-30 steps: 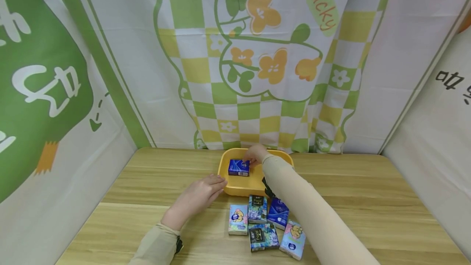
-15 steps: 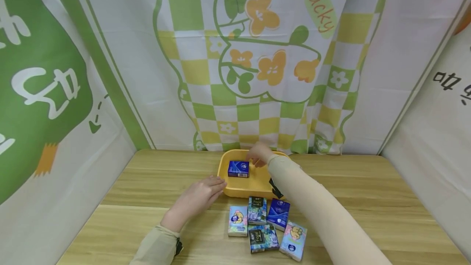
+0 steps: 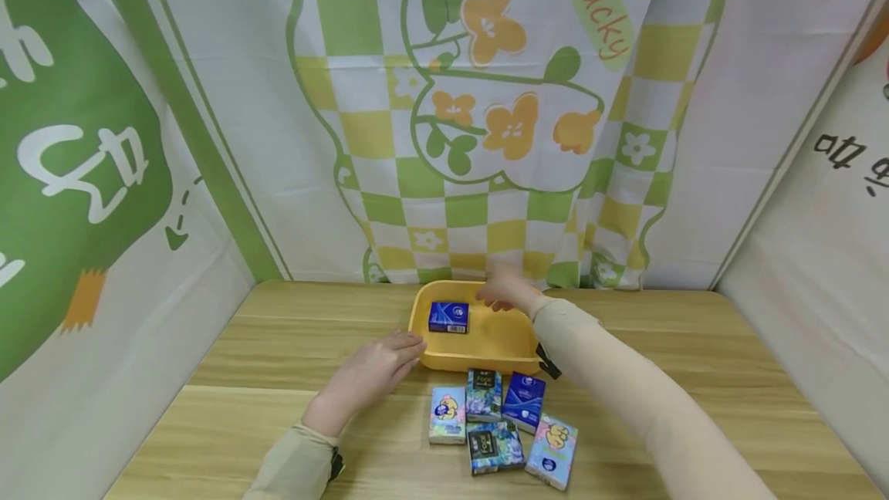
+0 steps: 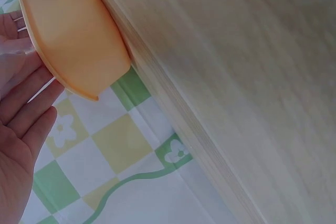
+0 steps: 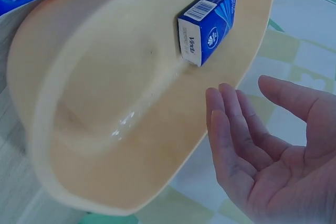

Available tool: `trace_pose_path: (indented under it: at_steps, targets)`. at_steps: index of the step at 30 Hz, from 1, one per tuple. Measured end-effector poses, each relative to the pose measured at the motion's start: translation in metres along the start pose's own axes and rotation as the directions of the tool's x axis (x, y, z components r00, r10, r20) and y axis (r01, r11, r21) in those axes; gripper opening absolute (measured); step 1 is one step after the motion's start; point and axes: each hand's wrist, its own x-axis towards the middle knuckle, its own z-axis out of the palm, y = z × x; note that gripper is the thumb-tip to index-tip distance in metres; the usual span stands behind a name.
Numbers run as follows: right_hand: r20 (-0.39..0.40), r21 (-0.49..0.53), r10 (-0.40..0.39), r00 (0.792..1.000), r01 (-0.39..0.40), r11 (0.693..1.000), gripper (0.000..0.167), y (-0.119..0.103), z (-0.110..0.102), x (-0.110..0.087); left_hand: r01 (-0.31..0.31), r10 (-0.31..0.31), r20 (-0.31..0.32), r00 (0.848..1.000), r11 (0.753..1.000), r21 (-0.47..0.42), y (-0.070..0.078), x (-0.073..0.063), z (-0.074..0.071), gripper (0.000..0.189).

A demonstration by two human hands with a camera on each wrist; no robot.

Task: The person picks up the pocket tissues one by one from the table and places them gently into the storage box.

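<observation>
On the wooden table (image 3: 667, 346) (curtain (image 3: 514, 130) behind), 5 packs (image 3: 484, 395) lie near a tray (image 3: 489, 339).

Stretched far fwd & to L w/ R arm (image 3: 625, 384), showing R hand (image 3: 509, 289) loosely bent at fingers (image 5: 223, 145), w/ thumb (image 5: 291, 97) well apart. Angled fwd & to R w/ L arm (image 3: 295, 460), less far out, w/ L hand (image 3: 375, 363) nearly straight-fingered.

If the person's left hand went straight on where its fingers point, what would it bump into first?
Most likely the yellow basket: the left hand has its fingertips right at the basket's left rim. Whether they touch or lie just over it is hard to tell.
</observation>
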Motion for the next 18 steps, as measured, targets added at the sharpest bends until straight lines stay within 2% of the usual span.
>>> trace_pose_path:
  at_steps: [7, 10, 18]
  targets:
    - [-0.01, -0.079, -0.063, 0.998, 0.062, 0.995, 0.022, 0.004, -0.012, -0.016, -0.016, 0.017, -0.016, 1.0, 0.999, 0.04, -0.002, 0.0, 0.004, 0.03]
    - [-0.013, -0.079, -0.081, 0.997, 0.079, 0.994, 0.021, 0.006, -0.016, -0.022, -0.022, 0.023, -0.022, 0.999, 0.999, 0.035, -0.002, 0.0, 0.005, 0.03]
    - [-0.038, -0.096, -0.13, 0.991, 0.125, 0.987, 0.025, 0.013, -0.027, -0.034, 0.01, -0.01, 0.01, 1.0, 1.0, 0.004, 0.0, 0.001, 0.002, 0.031]
